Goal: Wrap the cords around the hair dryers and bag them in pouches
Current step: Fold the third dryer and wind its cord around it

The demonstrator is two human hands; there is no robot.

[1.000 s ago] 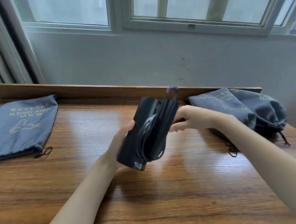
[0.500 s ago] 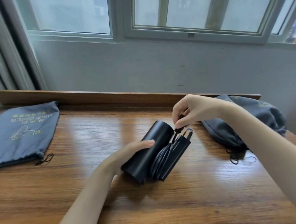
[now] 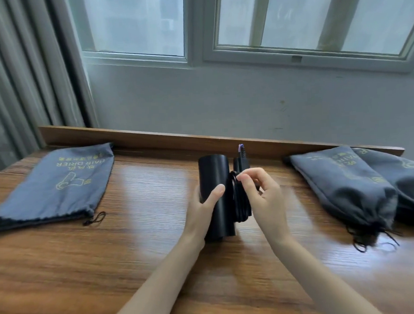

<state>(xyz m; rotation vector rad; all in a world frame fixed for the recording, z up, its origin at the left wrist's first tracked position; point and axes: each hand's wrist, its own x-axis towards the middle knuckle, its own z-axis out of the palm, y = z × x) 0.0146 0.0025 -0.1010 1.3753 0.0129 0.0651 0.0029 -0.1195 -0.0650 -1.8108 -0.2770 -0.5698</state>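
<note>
— At the window-side wooden table (image 3: 111, 270), what are we seeing in our hands?

— We are gripping a black hair dryer (image 3: 215, 192) in our left hand (image 3: 201, 214): the thumb is lying across the front of the barrel, the other fingers are curling behind it out of sight, so the grasp is closed firmly round the body. The dryer is lying lengthwise away from us, its near end resting on the tabletop.

— And our right hand (image 3: 263, 202)?

— Its thumb and forefinger are pinching together at the top of the coiled black cord (image 3: 239, 203), which is sitting wound against the dryer's right flank, directly under those fingertips. The remaining fingers are hanging loosely curled, holding nothing. (Whether the pinch is actually trapping a strand or only touching it, we cannot tell.) Just beyond the fingertips, a dark stub with a purple tip (image 3: 241, 152) is poking up beside the barrel.

— Where are the pouches sitting?

— Well off to the left of our left thumb, an empty grey pouch (image 3: 59, 186) is lying flat, printed with a dryer outline and "HAIR DRIER", its drawstring trailing on the wood. Well to the right of our right hand, two filled pouches (image 3: 346, 188) are lying side by side, bulging, their cinched mouths and tangled strings pointing toward us. Neither hand is touching any pouch.
</note>
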